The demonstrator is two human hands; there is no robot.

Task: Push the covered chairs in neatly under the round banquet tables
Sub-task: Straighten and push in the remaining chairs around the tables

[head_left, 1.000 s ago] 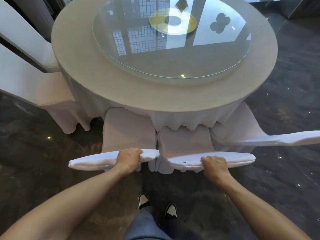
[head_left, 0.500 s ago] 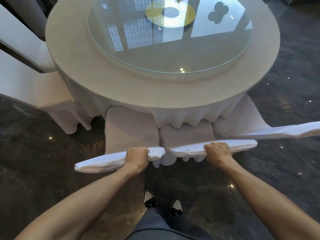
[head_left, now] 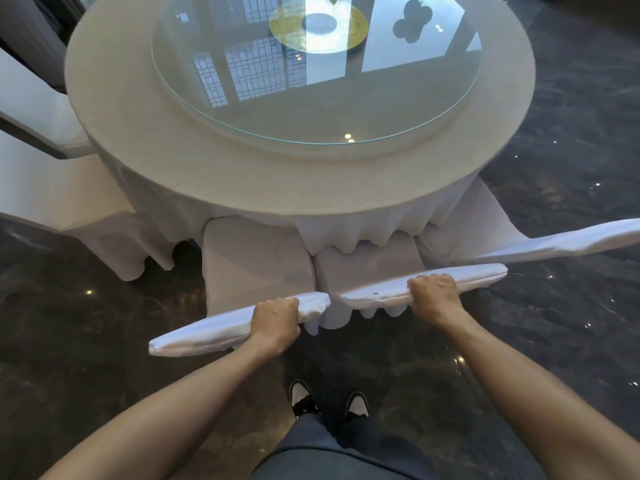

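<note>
White-covered chairs [head_left: 256, 258] — both hands, left [head_left: 275, 322] and right [head_left: 433, 294], grip their backs — at the table [head_left: 145, 140].

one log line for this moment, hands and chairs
left hand grips left chair back | right hand grips right chair back | both seats partly under round table

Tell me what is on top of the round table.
On the round table lies a glass turntable with a yellow disc at its centre. Reflections hide anything beneath the glass.
</note>
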